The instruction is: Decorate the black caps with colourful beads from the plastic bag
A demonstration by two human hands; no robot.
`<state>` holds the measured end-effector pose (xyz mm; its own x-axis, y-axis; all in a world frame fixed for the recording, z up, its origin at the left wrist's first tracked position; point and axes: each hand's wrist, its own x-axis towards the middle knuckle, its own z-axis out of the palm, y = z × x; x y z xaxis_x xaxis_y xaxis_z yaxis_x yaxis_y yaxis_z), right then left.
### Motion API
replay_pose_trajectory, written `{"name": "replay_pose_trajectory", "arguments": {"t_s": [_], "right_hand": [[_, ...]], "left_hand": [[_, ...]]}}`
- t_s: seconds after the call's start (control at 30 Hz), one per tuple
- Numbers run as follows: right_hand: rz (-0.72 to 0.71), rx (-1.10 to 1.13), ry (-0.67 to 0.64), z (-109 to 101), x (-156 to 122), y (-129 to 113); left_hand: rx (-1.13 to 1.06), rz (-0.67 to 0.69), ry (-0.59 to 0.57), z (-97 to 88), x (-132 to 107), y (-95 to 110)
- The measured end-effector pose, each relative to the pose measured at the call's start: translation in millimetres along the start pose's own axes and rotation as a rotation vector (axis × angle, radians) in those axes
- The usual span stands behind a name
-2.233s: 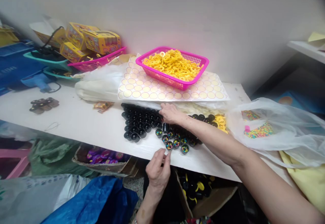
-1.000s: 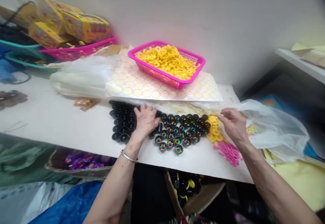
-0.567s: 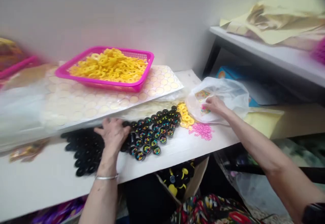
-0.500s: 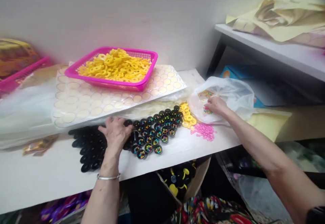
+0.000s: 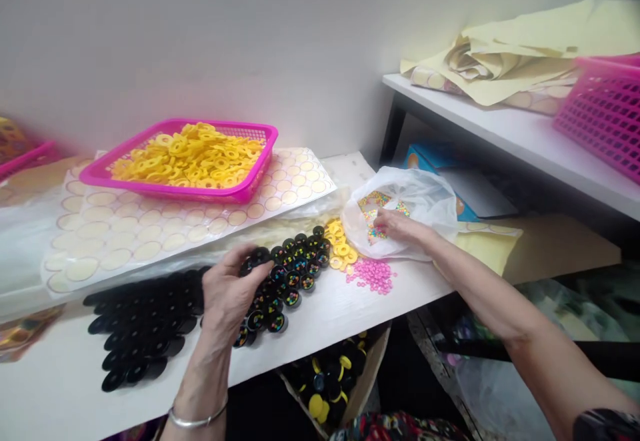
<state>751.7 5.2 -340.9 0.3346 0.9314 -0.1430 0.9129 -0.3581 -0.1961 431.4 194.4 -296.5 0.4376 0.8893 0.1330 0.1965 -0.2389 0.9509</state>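
Observation:
Several small black cups (image 5: 140,324) stand in a cluster on the white table (image 5: 345,308); those toward the right (image 5: 295,271) hold coloured beads. My left hand (image 5: 227,294) is over the cluster's middle, fingers curled around one black cup (image 5: 259,256). My right hand (image 5: 397,224) reaches into a clear plastic bag (image 5: 425,201) of coloured beads, fingers pinched among them; what they hold is too small to see. Yellow rings (image 5: 340,248) and pink beads (image 5: 375,274) lie loose between the cups and the bag.
A pink basket (image 5: 225,194) of yellow rings rests on a sheet of round stickers (image 5: 150,224) behind the cups. A side shelf (image 5: 505,138) at right carries yellow paper and another pink basket (image 5: 605,114). A cardboard box (image 5: 330,378) of black and yellow parts sits under the table.
The view has swung to the right. My left hand has lifted from flat on the cups to curl round one. My right hand has reached further into the bead bag.

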Motion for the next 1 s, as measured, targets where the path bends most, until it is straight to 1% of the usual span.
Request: {"name": "replay_pose_trajectory", "arguments": {"t_s": [0.07, 0.13, 0.23, 0.3, 0.4, 0.5, 0.57, 0.63, 0.7, 0.8, 0.87, 0.93, 1.0], "right_hand": [[-0.029, -0.021, -0.03, -3, -4, 1], [-0.042, -0.071, -0.028, -7, -4, 3], [-0.048, -0.126, 0.066, -14, 6, 8], [-0.022, -0.11, 0.136, -20, 21, 12], [0.018, -0.063, 0.152, -21, 49, 11], [-0.011, 0.02, 0.127, -13, 72, 1], [-0.044, 0.098, 0.112, -6, 79, -5], [-0.064, 0.187, 0.102, -3, 77, -5], [-0.061, 0.282, 0.112, -4, 69, 3], [-0.032, 0.409, 0.17, -8, 49, 19], [-0.004, 0.594, 0.248, -11, 36, 28], [0.007, 0.862, 0.319, -15, 23, 33], [-0.02, 1.06, 0.349, -20, 12, 33]], "left_hand": [[0.011, 0.047, -0.123, 21.5, -3, 7], [0.029, 0.099, -0.232, 41.9, -5, 12], [0.061, 0.154, -0.351, 71.5, -5, 20], [0.074, 0.177, -0.392, 90.2, -5, 23], [0.07, 0.173, -0.431, 113.2, -6, 26], [0.092, 0.153, -0.429, 126.3, -6, 29], [0.116, 0.142, -0.431, 130.7, -4, 31], [0.108, 0.124, -0.466, 135.0, -1, 33], [0.054, 0.097, -0.521, 142.3, 3, 35], [-0.048, 0.102, -0.588, 161.1, 10, 38], [-0.073, 0.144, -0.606, 177.5, 15, 41], [-0.048, 0.178, -0.594, 194.5, 18, 43], [-0.004, 0.189, -0.576, 210.1, 21, 42]]}}
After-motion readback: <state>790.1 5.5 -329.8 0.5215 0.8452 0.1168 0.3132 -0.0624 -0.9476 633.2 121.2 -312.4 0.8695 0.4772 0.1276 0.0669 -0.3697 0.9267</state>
